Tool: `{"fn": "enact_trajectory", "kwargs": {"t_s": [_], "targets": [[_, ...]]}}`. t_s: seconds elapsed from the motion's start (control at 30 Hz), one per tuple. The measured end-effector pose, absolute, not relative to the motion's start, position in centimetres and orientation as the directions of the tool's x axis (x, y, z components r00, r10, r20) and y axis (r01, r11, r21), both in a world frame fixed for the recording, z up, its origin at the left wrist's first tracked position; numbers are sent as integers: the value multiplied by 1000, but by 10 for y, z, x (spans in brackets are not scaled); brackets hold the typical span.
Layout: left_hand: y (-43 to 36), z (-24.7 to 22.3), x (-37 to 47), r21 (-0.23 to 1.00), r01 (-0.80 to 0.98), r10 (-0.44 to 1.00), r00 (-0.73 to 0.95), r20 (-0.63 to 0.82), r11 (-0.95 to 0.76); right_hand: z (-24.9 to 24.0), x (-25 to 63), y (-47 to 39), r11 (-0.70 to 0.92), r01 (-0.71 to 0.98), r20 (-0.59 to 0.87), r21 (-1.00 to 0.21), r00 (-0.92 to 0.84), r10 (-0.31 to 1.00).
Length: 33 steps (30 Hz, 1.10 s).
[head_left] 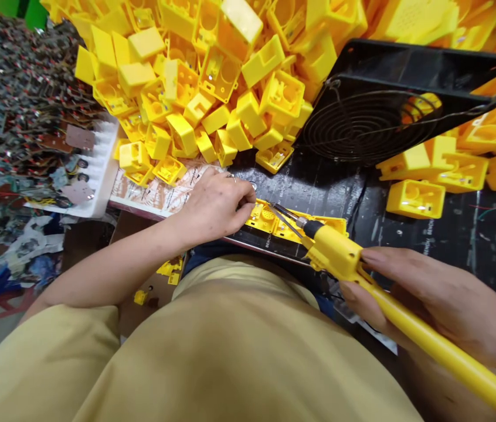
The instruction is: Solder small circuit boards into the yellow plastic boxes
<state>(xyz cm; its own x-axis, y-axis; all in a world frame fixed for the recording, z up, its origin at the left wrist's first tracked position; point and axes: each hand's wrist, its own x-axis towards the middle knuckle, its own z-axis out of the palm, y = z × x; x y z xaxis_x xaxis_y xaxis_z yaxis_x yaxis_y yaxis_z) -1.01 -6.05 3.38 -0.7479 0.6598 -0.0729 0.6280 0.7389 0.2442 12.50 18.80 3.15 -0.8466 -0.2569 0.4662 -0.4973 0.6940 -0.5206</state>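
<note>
My right hand (432, 299) is closed around a yellow soldering iron (340, 255) with a dark collar and a thin metal tube beside its tip. The iron points left, its tip over a row of open yellow plastic housings (292, 225) along the bench's front edge. At the left end of that row is my left hand (221, 202), fingers curled and pinched together. What lies between those fingertips is hidden. A ring shows on one finger of this hand.
A large heap of yellow housings (213, 76) covers the back of the bench. A black fan (362, 126) with a wire grille stands at back right, more yellow housings (415, 199) beside it. At left, many small wired parts (23, 99) are piled near a white foam tray (102, 164).
</note>
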Motion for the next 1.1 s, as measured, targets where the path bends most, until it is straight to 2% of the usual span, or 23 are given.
{"fn": "enact_trajectory", "kwargs": {"t_s": [0.1, 0.3, 0.4, 0.53, 0.67, 0.73, 0.93, 1.1], "targets": [[-57, 38, -15, 190, 655, 678, -727, -105, 732, 38, 121, 178, 655, -583, 517, -480, -792, -326], [-52, 44, -23, 171, 692, 713, -672, -201, 701, 42, 116, 173, 739, -552, 486, -385, -802, -347], [-48, 45, -26, 157, 698, 713, -661, -233, 698, 39, 114, 174, 678, -630, 540, -379, -745, -391], [-45, 48, -28, 141, 697, 705, -656, -270, 703, 39, 115, 176, 617, -722, 619, -313, -648, -444], [-42, 52, -29, 122, 696, 692, -649, -316, 708, 54, 116, 180, 694, -632, 507, -346, -748, -428], [-42, 54, -30, 116, 701, 695, -644, -320, 704, 62, 113, 179, 737, -595, 456, -320, -779, -430], [-41, 55, -30, 99, 707, 694, -641, -329, 700, 66, 101, 176, 714, -653, 483, -254, -725, -491], [-40, 56, -29, 81, 706, 686, -645, -336, 703, 48, 104, 172, 690, -646, 553, -326, -723, -415]]}}
